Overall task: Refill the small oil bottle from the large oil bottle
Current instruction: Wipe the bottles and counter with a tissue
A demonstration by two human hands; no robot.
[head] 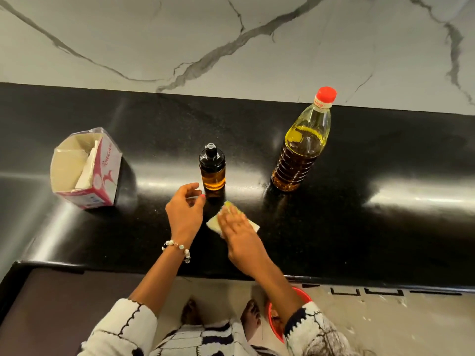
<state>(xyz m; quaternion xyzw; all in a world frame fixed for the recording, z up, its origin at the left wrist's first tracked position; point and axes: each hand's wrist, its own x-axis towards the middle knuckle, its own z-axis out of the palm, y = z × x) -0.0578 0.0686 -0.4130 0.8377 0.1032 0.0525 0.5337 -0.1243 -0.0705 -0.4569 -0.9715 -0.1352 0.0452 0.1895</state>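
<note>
Small oil bottle stood capped; right hand flat, fingers straight, pressing tissue; left hand loosely curled, empty. Best wiped firmly, clear of bottle.

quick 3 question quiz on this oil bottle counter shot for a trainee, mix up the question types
1. True or false: the large oil bottle has its red cap on.
2. What lies under the right hand? A) a folded tissue B) a spoon C) a funnel
3. Fill in: the tissue box stands to the ___ of the small oil bottle, as the person sees it.

Key
1. True; the cap sits on the neck.
2. A; straight fingers press it on the black counter.
3. Left. The left hand hovers by the small bottle's base.
</note>
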